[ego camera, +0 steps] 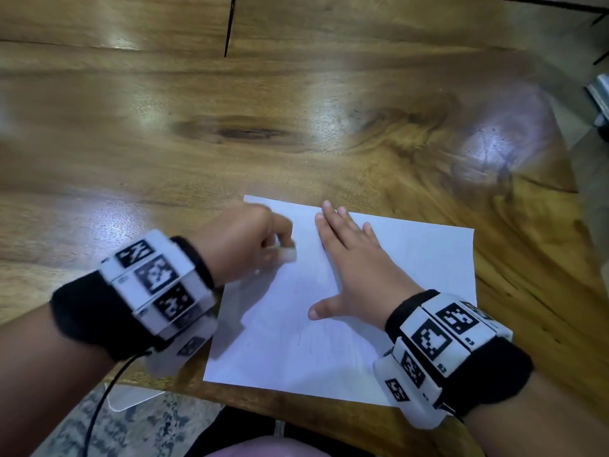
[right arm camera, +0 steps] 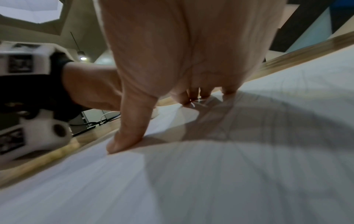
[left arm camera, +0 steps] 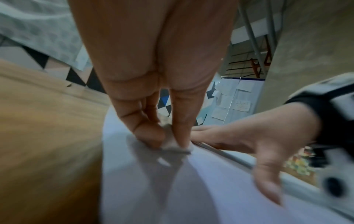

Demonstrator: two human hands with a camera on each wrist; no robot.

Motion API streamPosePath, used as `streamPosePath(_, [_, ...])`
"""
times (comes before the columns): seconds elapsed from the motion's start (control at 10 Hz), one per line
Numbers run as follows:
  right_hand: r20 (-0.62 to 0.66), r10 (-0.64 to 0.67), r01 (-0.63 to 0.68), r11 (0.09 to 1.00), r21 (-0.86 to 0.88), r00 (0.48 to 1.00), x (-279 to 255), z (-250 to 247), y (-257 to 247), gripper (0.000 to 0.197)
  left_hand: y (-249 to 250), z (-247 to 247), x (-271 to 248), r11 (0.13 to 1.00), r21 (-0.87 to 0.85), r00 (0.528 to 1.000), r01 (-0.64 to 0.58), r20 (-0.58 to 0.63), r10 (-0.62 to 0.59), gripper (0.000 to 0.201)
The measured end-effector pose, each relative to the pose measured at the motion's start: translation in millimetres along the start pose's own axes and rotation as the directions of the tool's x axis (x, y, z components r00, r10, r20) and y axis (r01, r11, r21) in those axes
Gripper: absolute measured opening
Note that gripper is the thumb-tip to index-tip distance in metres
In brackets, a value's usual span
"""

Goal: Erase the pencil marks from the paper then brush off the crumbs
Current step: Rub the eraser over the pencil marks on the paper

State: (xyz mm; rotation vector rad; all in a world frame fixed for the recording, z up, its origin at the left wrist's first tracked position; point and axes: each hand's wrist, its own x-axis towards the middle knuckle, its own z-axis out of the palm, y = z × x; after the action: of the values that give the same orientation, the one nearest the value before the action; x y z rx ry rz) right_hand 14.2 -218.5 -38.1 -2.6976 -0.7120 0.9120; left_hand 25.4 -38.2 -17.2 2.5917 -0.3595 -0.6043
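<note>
The paper (ego camera: pixel 379 282) lies flat at the near edge of the wooden table (ego camera: pixel 164 133), its long axis running near-left to far-right. A thin sheet, it would likely slide and crease under rubbing. The right hand (ego camera: pixel 349 258) presses it down with fingers spread flat. Just beyond, the left hand (ego camera: pixel 240 239) pinches a small white eraser (ego camera: pixel 288 253) against the far-left part.

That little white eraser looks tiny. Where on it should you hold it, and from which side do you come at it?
Judging by the grip here: pinch the eraser on its two opposite sides, from above, as the left hand does with thumb and fingers. That seems best because it leaves the bottom face free against the paper, which the right hand presses flat.
</note>
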Motion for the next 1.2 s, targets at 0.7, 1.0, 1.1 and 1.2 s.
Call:
streamPosePath(0.7, [0.0, 0.003, -0.003, 1.0, 0.013, 1.0, -0.7, -1.5, -1.4, 0.127, -5.1, -8.1, 23.2, 0.986, -0.164, 1.0, 0.03, 0.002, -0.03, 0.014])
streamPosePath(1.0, [-0.007, -0.003, 0.003, 1.0, 0.012, 1.0, -0.2, 0.7, -0.2, 0.128, -9.2, 2.6, -12.2, 0.997, -0.061, 0.985, -0.049, 0.163, 0.059, 0.012])
streamPosePath(1.1, [-0.008, -0.001, 0.001, 1.0, 0.004, 1.0, 0.3, 0.7, -0.8, 0.128, -7.8, -2.0, 3.5, 0.997, -0.048, 0.994, -0.057, 0.094, 0.061, 0.015])
streamPosePath(1.2, [-0.009, 0.003, -0.003, 1.0, 0.003, 1.0, 0.3, 0.4, -0.5, 0.128, -1.7, -8.0, 31.6, 0.998, -0.054, 0.997, -0.034, -0.07, 0.031, 0.012])
